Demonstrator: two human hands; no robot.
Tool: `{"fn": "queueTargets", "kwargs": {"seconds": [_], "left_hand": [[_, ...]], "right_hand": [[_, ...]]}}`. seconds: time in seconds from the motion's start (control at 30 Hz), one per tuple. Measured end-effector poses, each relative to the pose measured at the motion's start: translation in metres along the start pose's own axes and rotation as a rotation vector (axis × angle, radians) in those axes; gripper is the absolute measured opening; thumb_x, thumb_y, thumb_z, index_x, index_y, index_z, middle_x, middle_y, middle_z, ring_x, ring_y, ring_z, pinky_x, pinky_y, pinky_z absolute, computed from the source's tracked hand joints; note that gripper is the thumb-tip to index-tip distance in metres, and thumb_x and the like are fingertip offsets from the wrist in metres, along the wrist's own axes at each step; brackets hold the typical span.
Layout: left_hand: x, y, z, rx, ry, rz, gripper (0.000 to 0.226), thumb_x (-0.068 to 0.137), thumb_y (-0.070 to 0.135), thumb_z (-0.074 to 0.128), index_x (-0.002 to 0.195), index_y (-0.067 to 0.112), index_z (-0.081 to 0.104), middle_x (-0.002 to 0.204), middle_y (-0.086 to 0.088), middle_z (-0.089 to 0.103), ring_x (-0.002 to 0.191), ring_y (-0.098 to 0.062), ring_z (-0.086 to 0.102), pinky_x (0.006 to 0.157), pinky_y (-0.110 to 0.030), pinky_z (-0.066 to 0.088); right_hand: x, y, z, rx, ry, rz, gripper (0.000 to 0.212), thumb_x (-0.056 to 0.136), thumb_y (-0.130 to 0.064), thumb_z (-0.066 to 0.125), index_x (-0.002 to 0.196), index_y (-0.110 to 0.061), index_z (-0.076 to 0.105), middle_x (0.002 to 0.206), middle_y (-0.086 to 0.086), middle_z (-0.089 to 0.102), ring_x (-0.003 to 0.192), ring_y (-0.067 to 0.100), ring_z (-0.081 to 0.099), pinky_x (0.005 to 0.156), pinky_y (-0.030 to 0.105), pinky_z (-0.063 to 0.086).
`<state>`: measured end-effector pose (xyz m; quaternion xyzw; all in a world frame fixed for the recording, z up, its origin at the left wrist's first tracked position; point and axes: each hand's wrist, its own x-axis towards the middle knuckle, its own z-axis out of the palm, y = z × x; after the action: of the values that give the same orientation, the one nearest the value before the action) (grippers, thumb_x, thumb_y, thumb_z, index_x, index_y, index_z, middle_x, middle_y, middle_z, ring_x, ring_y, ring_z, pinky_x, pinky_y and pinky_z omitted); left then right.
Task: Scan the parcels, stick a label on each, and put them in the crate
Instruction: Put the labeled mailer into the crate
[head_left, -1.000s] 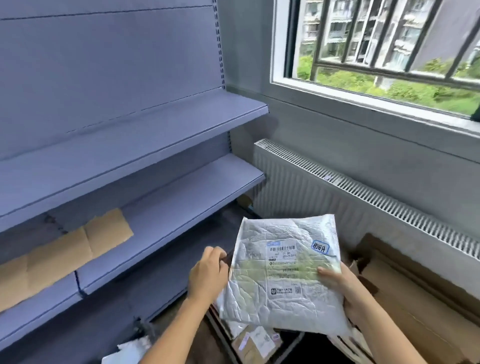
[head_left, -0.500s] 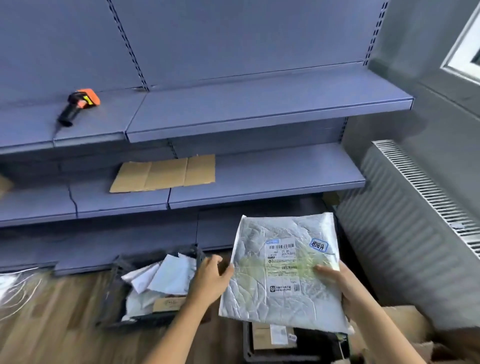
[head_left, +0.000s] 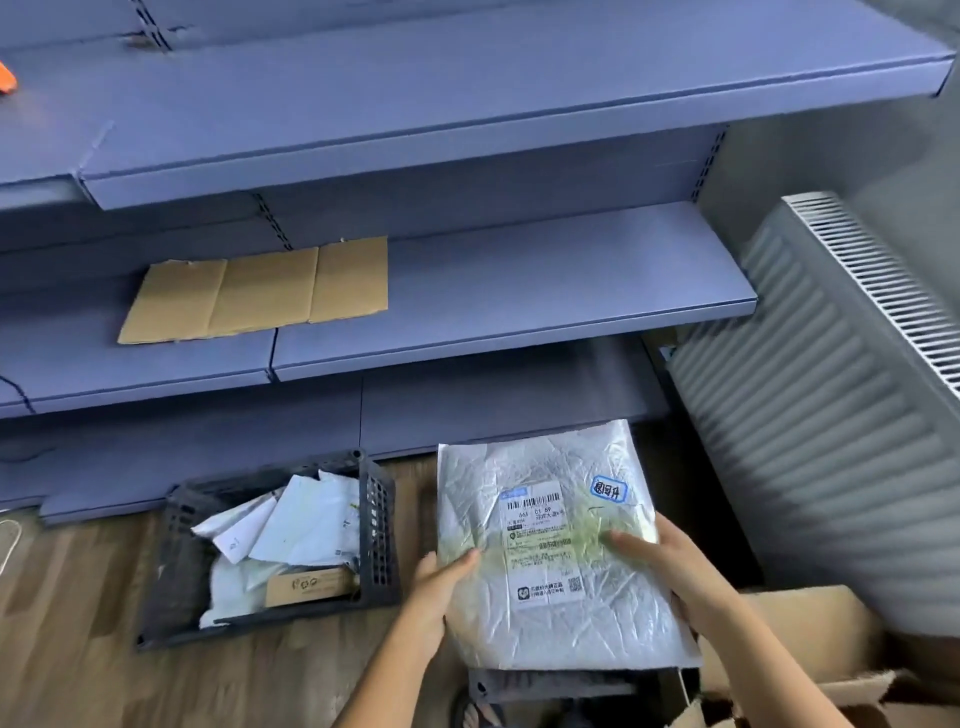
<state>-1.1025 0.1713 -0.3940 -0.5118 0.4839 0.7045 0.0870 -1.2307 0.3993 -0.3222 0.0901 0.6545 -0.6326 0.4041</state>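
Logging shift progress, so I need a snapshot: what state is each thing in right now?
silver parcel: held up, label side facing up.
blue sticker: stuck on that parcel, upper right.
left hand: grips the parcel's left edge.
right hand: grips its right edge.
crate: on the floor, partly filled with white parcels.
cardboard sheet: lying flat on the middle shelf.

Open-topped crate (head_left: 382, 540), parcels (head_left: 306, 519) piled inside, shelf (head_left: 493, 415) just behind

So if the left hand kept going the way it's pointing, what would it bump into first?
The left hand grips the silver parcel, which would travel with it. Beyond that, probably the bottom of the blue shelving, passing right of the grey crate; depth is hard to judge.
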Motion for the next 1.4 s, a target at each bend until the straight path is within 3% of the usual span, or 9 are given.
{"fn": "queueTargets", "kwargs": {"seconds": [0.17, 0.4, 0.7, 0.93, 1.07, 1.2, 1.27, 1.33, 1.4], "left_hand": [[0.094, -0.056, 0.014, -0.116, 0.032, -0.040, 0.062, 0.076, 0.011, 0.072, 0.131, -0.002, 0.046, 0.128, -0.018, 0.057, 0.113, -0.030, 0.057, 0.094, -0.041, 0.046], [0.242, -0.165, 0.021, -0.110, 0.018, -0.075, 0.053, 0.081, 0.007, 0.065, 0.131, 0.005, 0.049, 0.127, -0.017, 0.059, 0.117, -0.033, 0.056, 0.106, -0.053, 0.037], [0.337, -0.294, 0.025, -0.111, -0.058, -0.241, 0.096, 0.069, 0.033, 0.080, 0.148, 0.022, 0.026, 0.150, -0.001, 0.035, 0.134, -0.022, 0.038, 0.113, -0.046, 0.027], [0.370, -0.347, 0.038, 0.386, 0.290, -0.323, 0.054, 0.091, 0.019, 0.057, 0.137, 0.004, 0.034, 0.139, -0.017, 0.044, 0.123, -0.034, 0.046, 0.104, -0.043, 0.038], [0.351, -0.339, 0.073, 0.747, 0.485, -0.112, 0.064, 0.090, 0.020, 0.056, 0.142, 0.000, 0.025, 0.145, -0.023, 0.033, 0.129, -0.039, 0.037, 0.104, -0.046, 0.035], [0.336, -0.345, 0.083, 1.346, 0.272, 0.502, 0.092, 0.062, 0.001, 0.069, 0.145, 0.009, 0.031, 0.150, -0.022, 0.030, 0.136, -0.037, 0.029, 0.112, -0.043, 0.023], [0.343, -0.350, 0.075, 1.465, 0.152, 0.477, 0.109, 0.049, 0.006, 0.078, 0.145, 0.018, 0.029, 0.150, -0.020, 0.031, 0.139, -0.035, 0.026, 0.113, -0.042, 0.012], [0.350, -0.344, 0.069, 1.515, 0.067, 0.330, 0.117, 0.057, 0.017, 0.080, 0.150, 0.028, 0.011, 0.156, -0.013, 0.013, 0.143, -0.032, 0.020, 0.116, -0.041, 0.009], [0.360, -0.345, 0.065, 1.666, 0.011, 0.340, 0.103, 0.083, 0.023, 0.061, 0.142, 0.033, -0.023, 0.153, -0.007, -0.024, 0.145, -0.027, -0.008, 0.118, -0.042, -0.002]], "right_hand": [[0.088, 0.064, -0.035, -0.414, 0.504, -0.061, 0.019, 0.085, -0.029, 0.070, 0.079, -0.014, 0.059, 0.071, 0.001, 0.063, 0.065, 0.020, 0.057, 0.070, 0.042, 0.052], [0.197, 0.182, -0.039, -0.596, 0.291, -0.100, 0.028, 0.087, -0.017, 0.066, 0.065, -0.015, 0.050, 0.058, -0.005, 0.050, 0.055, 0.005, 0.044, 0.056, 0.015, 0.036], [0.268, 0.310, -0.048, -0.624, 0.204, 0.000, 0.025, 0.087, -0.015, 0.064, 0.068, -0.009, 0.050, 0.059, -0.004, 0.051, 0.053, 0.006, 0.042, 0.054, 0.017, 0.034], [0.297, 0.362, -0.058, -0.649, 0.178, 0.090, 0.024, 0.088, -0.015, 0.061, 0.068, -0.015, 0.048, 0.060, -0.006, 0.050, 0.053, 0.006, 0.043, 0.052, 0.018, 0.035], [0.309, 0.392, -0.062, -0.925, 0.116, 0.102, 0.010, 0.090, -0.014, 0.054, 0.095, -0.014, 0.062, 0.099, 0.002, 0.061, 0.089, 0.020, 0.058, 0.077, 0.032, 0.048], [0.306, 0.411, -0.057, -1.359, -0.080, 0.011, 0.056, 0.075, -0.012, 0.066, 0.128, -0.026, 0.057, 0.143, -0.001, 0.047, 0.126, 0.029, 0.049, 0.095, 0.043, 0.049], [0.310, 0.412, -0.049, -1.509, -0.115, -0.018, 0.077, 0.046, -0.014, 0.083, 0.119, -0.030, 0.066, 0.136, 0.001, 0.057, 0.119, 0.033, 0.058, 0.086, 0.048, 0.053], [0.317, 0.410, -0.041, -1.589, -0.175, -0.008, 0.085, 0.057, -0.015, 0.080, 0.135, -0.031, 0.053, 0.153, 0.005, 0.033, 0.137, 0.038, 0.037, 0.102, 0.053, 0.039], [0.325, 0.415, -0.039, -1.640, -0.238, 0.016, 0.079, 0.087, -0.011, 0.052, 0.152, -0.031, 0.011, 0.159, 0.002, -0.014, 0.147, 0.035, -0.007, 0.117, 0.052, 0.006]]}}
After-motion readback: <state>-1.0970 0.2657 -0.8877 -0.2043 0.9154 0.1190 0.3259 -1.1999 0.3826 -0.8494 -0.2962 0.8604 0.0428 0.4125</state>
